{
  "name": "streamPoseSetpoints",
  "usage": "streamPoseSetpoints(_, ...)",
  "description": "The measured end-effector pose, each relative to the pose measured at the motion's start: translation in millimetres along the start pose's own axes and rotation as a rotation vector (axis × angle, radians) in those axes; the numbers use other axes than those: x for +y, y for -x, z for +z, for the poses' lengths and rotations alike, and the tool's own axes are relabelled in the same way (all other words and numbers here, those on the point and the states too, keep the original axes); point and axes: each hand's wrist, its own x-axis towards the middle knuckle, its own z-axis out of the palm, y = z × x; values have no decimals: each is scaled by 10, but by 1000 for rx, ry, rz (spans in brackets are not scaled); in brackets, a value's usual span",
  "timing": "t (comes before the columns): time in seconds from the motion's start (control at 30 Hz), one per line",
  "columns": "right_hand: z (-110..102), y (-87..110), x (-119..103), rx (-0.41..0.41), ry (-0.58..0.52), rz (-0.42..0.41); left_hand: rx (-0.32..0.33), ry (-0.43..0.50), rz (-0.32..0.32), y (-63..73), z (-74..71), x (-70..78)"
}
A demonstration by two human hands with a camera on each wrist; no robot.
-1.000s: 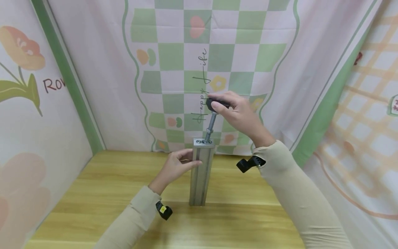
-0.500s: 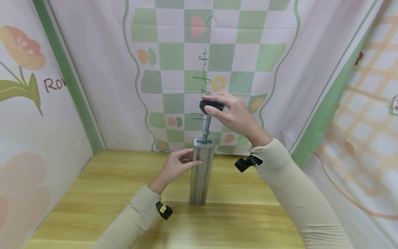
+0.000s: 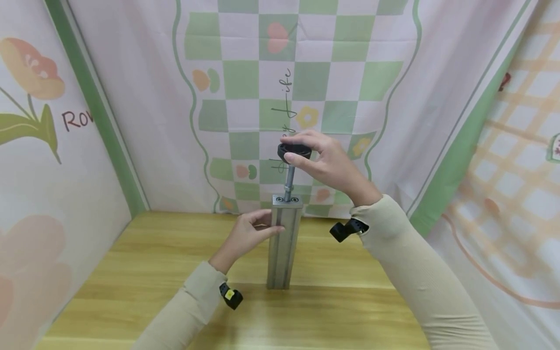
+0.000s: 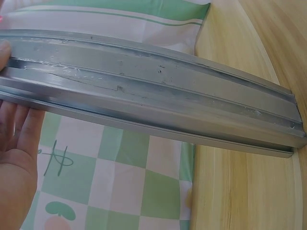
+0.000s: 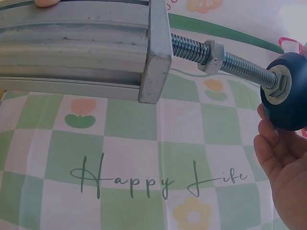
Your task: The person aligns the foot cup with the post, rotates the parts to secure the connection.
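An aluminium profile stands upright on the wooden table, capped by a metal end plate with screws in it. My left hand grips the profile near its top, thumb on the front and fingers round the side. In my right hand is the black round base of a levelling foot, pinched between thumb and fingers. Its threaded rod points down into the plate's middle hole. A hex nut sits partway along the rod, apart from the plate.
The wooden table reaches back to a checkered cloth that hangs behind the profile. Printed cloths hang at the left and right sides. Each wrist wears a black camera mount.
My right hand has moved left with the levelling foot, and the tilted rod has come closer to upright over the plate. The left hand and profile have stayed in place.
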Motion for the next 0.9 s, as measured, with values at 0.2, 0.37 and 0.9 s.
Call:
streamPoseSetpoints(0.2, 6, 3, -38, -16, 6, -4, 0, 13, 9, 3, 1, 0)
streamPoseSetpoints(0.37, -33, 8, -62, -66, 26, 16, -3, 13, -7, 6, -1, 3)
streamPoseSetpoints(0.9, -233, -14, -171, -256, -55, 93, 7, 27, -14, 6, 1, 8)
